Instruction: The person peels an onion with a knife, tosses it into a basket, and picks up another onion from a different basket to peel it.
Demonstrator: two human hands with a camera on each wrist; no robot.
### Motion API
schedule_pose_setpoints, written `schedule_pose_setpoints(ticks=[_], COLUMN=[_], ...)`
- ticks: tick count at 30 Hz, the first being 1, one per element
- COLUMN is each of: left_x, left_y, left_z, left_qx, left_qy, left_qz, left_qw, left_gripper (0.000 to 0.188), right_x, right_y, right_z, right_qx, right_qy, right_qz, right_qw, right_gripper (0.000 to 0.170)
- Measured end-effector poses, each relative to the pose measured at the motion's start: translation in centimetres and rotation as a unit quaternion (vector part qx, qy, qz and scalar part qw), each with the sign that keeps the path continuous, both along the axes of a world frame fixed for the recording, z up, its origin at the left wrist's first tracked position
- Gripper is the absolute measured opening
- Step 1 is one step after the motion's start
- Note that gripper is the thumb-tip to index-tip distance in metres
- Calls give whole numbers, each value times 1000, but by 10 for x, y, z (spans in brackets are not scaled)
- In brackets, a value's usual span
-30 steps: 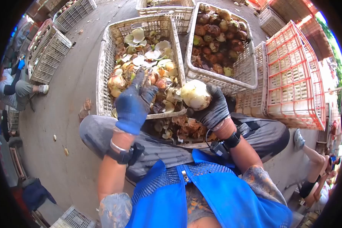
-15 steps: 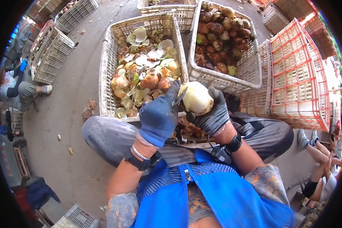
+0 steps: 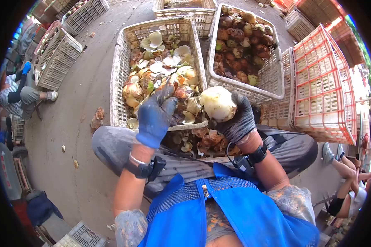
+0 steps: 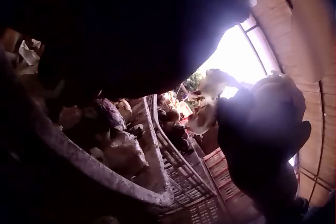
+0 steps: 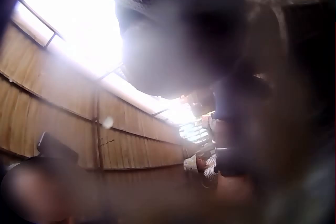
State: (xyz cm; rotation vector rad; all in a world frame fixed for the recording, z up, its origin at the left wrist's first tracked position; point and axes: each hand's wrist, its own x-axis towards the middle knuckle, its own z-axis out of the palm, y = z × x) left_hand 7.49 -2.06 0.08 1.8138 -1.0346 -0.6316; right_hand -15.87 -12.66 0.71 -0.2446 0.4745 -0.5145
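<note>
My right hand (image 3: 240,120), in a dark grey glove, grips a pale peeled onion (image 3: 217,103) just past the near right corner of the scrap crate (image 3: 116,78). In the left wrist view the onion (image 4: 281,98) sits in the dark right hand (image 4: 257,145). My left hand (image 3: 153,119), gloved in blue, is over the crate's near edge, apart from the onion. Its fingers are curled round a small knife, whose blade is hardly visible against the peelings (image 3: 165,68). The right wrist view is mostly blurred and dark.
A crate of brown unpeeled onions (image 3: 239,45) stands behind on the right, beside a red-and-white crate (image 3: 321,82). More peelings (image 3: 212,142) lie below the hands. Another crate (image 3: 183,14) stands at the back. Other people sit at both sides.
Half a second ago the knife blade was against the onion; my left hand has since moved left, away from it. The right hand still grips the onion, which shows a slightly different side.
</note>
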Motion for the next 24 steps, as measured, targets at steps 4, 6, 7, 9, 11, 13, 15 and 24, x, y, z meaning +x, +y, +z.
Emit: schedule_pose_setpoints(ticks=[4, 6, 7, 9, 11, 13, 15, 24], left_x=[-42, -42, -41, -40, -36, -31, -36, -42], left_y=[5, -1, -2, -3, -5, -2, -6, 9], left_z=[30, 15, 13, 13, 6, 11, 6, 21], left_qx=[-114, -148, -146, -165, -183, -86, -101, -217], left_qy=[38, -92, -92, -129, -169, -52, -34, -175], left_qz=[-59, -51, -50, -69, -69, -116, -70, 59], left_qw=[991, 983, 984, 975, 966, 988, 992, 958], left_gripper=[39, 41, 41, 42, 41, 35, 27, 36], right_x=[10, 9, 6, 4, 3, 19, 28, 66], right_y=[3, 4, 5, 7, 6, 14, 8, 32], right_z=[4, 1, -1, -11, -21, 13, 20, 18], right_qx=[73, 44, 13, -7, -469, -146, -112, 21], right_qy=[-75, -66, -58, -19, 171, 25, -1, -61], right_qz=[55, 92, 122, 105, 143, 144, 156, 59], right_qw=[993, 993, 991, 994, 855, 978, 981, 996], right_gripper=[71, 70, 68, 67, 67, 75, 80, 66])
